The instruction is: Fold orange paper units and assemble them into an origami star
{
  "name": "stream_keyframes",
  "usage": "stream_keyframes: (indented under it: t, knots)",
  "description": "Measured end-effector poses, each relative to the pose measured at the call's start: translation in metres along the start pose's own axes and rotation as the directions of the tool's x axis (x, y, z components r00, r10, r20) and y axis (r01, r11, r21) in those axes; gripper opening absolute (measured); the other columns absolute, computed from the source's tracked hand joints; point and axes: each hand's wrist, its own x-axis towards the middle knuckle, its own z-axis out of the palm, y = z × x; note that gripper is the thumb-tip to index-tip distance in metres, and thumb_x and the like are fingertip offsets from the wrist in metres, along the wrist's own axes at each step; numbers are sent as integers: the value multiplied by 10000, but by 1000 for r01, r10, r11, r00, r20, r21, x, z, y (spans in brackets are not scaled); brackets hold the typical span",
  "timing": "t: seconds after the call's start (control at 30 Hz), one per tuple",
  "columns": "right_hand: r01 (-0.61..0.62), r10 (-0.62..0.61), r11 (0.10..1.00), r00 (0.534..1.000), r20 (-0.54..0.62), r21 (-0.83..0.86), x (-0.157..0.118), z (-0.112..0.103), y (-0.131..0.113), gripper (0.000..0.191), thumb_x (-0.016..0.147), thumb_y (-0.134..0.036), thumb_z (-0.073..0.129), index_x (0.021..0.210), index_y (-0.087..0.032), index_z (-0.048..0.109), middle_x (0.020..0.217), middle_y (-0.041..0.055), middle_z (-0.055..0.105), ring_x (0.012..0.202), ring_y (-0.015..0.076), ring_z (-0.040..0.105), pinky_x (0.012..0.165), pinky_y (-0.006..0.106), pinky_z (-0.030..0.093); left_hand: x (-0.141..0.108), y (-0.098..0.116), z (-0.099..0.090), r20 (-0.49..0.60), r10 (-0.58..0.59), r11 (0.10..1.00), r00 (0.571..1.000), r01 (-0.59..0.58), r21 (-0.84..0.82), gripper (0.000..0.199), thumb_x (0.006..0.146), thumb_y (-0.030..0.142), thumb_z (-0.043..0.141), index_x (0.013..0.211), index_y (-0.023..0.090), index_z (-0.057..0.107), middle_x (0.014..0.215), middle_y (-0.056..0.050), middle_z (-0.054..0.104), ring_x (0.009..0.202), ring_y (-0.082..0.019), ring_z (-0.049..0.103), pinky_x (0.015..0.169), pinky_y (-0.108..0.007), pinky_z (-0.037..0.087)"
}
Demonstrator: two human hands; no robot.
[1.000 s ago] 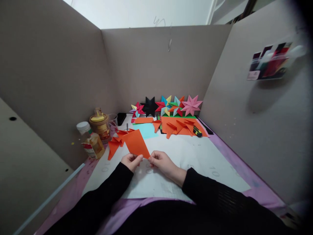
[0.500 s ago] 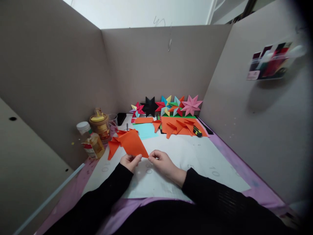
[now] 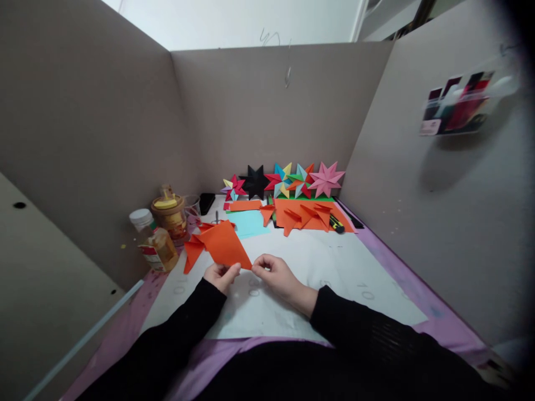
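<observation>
The left hand's (image 3: 219,276) fingers clamp the near edge of the orange paper (image 3: 225,245); the right hand's (image 3: 278,275) fingers pinch together at its near-right corner. Beyond both hands, equally near, the sheet's long axis slants away leftward from the right fingertips.

Wht sheet (image 3: 355,267) on prpl tblcloth (image 3: 453,322)

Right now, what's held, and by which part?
Orange paper: left hand grips its near edge, thumb on top; right hand pinches its near right corner.
</observation>
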Motion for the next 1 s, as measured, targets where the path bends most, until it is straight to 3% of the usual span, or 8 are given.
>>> stream_keyframes:
  t: [0.23, 0.37, 0.47, 0.57, 0.77, 0.9, 1.0]
  knots:
    - [-65, 78, 992, 989, 129, -105, -3, 2, 0, 194, 820, -288, 465, 661, -186, 424, 619, -45, 431, 579, 101, 393, 549, 223, 333, 8, -10, -3, -66, -27, 999, 997, 25, -23, 306, 579, 417, 671, 492, 153, 541, 368, 49, 446, 365, -76, 390, 405, -211, 294]
    - [-43, 52, 996, 993, 106, -79, -1, -1, 3, 200, 803, -327, 510, 679, -177, 461, 637, -39, 441, 597, 103, 402, 574, 230, 352, 15, -15, -7, -75, -92, 995, 993, 88, -52, 311, 590, 430, 660, 506, 162, 526, 356, 60, 432, 344, -69, 356, 384, -208, 271]
    - [-39, 31, 996, 993, 113, 76, 0, 0, 2, 224, 774, -381, 569, 736, -170, 504, 668, -27, 488, 599, 103, 437, 581, 235, 374, 9, -13, -3, 55, -87, 996, 995, 89, -28, 287, 585, 387, 670, 497, 165, 511, 359, 68, 423, 347, -62, 343, 385, -204, 259]
    - [-100, 87, 987, 991, 105, 123, 0, 2, 1, 261, 722, -385, 634, 667, -160, 515, 613, -26, 496, 557, 98, 430, 541, 232, 362, 0, -8, 2, 193, -38, 999, 980, 43, -23, 242, 568, 347, 674, 501, 155, 544, 405, 45, 483, 388, -73, 398, 419, -208, 300]
    - [-143, 142, 955, 990, 24, 261, 5, 1, -3, 276, 672, -346, 670, 569, -158, 496, 495, -58, 432, 469, 71, 356, 476, 219, 280, -8, -4, 4, 432, -53, 993, 900, 92, -70, 227, 614, 334, 632, 648, 118, 689, 566, -51, 646, 501, -142, 544, 497, -242, 398]
    - [-143, 159, 935, 987, -24, 326, 12, -7, -7, 277, 657, -323, 673, 557, -164, 468, 466, -74, 400, 436, 58, 307, 446, 216, 214, -11, -17, 2, 554, -106, 994, 826, 107, 32, 251, 589, 358, 658, 603, 107, 658, 437, 5, 520, 372, -69, 363, 396, -208, 243]
    - [-108, 163, 915, 980, -110, 390, 20, -21, -10, 222, 656, -302, 668, 603, -161, 504, 485, -69, 418, 431, 58, 319, 432, 215, 208, -13, -25, 3, 588, -113, 993, 801, 106, 45, 280, 582, 392, 658, 569, 113, 640, 403, 23, 463, 353, -53, 303, 386, -208, 180]
